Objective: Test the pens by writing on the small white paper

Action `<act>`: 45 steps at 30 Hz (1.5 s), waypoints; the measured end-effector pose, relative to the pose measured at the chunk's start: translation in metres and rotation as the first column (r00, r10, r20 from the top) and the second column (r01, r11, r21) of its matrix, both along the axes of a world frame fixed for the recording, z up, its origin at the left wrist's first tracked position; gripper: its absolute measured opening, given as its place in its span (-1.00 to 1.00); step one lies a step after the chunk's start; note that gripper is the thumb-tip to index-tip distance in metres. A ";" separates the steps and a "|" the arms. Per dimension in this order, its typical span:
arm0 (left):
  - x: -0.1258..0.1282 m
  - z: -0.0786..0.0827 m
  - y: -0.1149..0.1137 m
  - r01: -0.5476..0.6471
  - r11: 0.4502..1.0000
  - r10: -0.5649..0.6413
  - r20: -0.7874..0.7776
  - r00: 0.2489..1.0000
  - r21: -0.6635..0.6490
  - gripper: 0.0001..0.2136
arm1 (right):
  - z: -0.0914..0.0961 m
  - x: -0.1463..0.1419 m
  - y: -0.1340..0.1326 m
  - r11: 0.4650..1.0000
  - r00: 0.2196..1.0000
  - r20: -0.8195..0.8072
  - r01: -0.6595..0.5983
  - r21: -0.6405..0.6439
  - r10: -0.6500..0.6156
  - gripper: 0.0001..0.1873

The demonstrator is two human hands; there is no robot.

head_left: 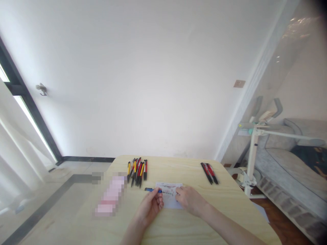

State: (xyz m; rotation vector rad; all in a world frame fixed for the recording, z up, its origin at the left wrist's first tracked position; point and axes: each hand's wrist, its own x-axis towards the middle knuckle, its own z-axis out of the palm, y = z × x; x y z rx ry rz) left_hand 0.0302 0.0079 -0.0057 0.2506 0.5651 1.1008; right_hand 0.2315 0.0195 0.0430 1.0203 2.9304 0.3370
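- Holding a blue pen [153, 190], the left hand [150, 207] is curled shut around it.
- The right hand [189, 200] lies flat and open on a paper [170, 194].
- More pens [137, 170] lie on the desk [178, 224].

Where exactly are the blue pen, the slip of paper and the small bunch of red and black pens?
blue pen [150, 190], head view, on its barrel left of the fingers.
slip of paper [169, 186], head view, on its printed upper part.
bunch of red and black pens [209, 173], head view, on the middle of the bunch.
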 end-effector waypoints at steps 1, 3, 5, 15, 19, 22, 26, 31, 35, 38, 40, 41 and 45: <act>0.000 0.000 0.000 0.002 1.000 -0.002 0.002 1.000 -0.002 -0.91 | 0.000 0.000 0.000 1.000 1.000 -0.002 0.004 -0.001 -0.004 -0.80; 0.000 -0.001 0.001 0.005 1.000 -0.005 0.005 1.000 -0.005 -0.92 | 0.000 0.000 0.000 1.000 1.000 0.001 0.012 0.000 -0.012 -0.80; 0.000 -0.001 0.002 0.006 1.000 -0.006 0.008 1.000 -0.008 -0.91 | -0.001 0.000 0.000 1.000 1.000 0.009 0.015 -0.001 -0.015 -0.81; 0.000 0.000 0.002 0.004 0.999 -0.003 0.016 1.000 -0.032 -0.91 | 0.009 0.007 0.001 0.992 0.992 -0.047 0.115 -0.059 -0.117 -0.85; 0.001 0.001 0.002 0.006 0.999 -0.005 0.014 1.000 -0.038 -0.90 | 0.011 0.012 0.000 0.981 0.972 -0.141 0.179 -0.078 -0.189 -0.88; 0.001 0.002 0.002 0.005 0.999 -0.005 0.014 1.000 -0.039 -0.89 | 0.011 0.014 -0.003 0.968 0.935 -0.250 0.234 -0.091 -0.250 -0.88; 0.001 0.002 0.002 0.010 0.999 -0.010 0.014 1.000 -0.037 -0.88 | 0.011 0.018 -0.010 0.950 0.855 -0.415 0.280 -0.138 -0.312 -0.85; 0.001 0.002 0.002 0.014 0.999 -0.014 0.011 1.000 -0.034 -0.91 | 0.008 0.023 -0.023 0.933 0.705 -0.612 0.291 -0.211 -0.358 -0.85; 0.001 0.002 0.001 0.020 0.999 -0.020 0.005 1.000 -0.030 -0.92 | 0.002 0.023 -0.031 0.921 0.596 -0.704 0.291 -0.258 -0.385 -0.89; 0.000 0.002 0.001 0.015 1.000 -0.015 0.002 1.000 -0.026 -0.92 | -0.003 0.023 -0.035 0.910 0.509 -0.756 0.284 -0.303 -0.411 -0.92; 0.001 0.002 0.000 0.011 1.000 -0.011 0.002 1.000 -0.023 -0.92 | -0.009 0.025 -0.037 0.894 0.434 -0.786 0.293 -0.339 -0.440 -0.96; 0.001 0.003 0.000 0.010 1.000 -0.010 0.003 1.000 -0.021 -0.93 | -0.013 0.025 -0.037 0.885 0.391 -0.800 0.297 -0.359 -0.455 -0.97; 0.001 0.003 0.000 0.010 1.000 -0.010 0.000 1.000 -0.014 -0.94 | -0.031 0.026 -0.039 0.852 0.192 -0.841 0.264 -0.453 -0.507 -0.90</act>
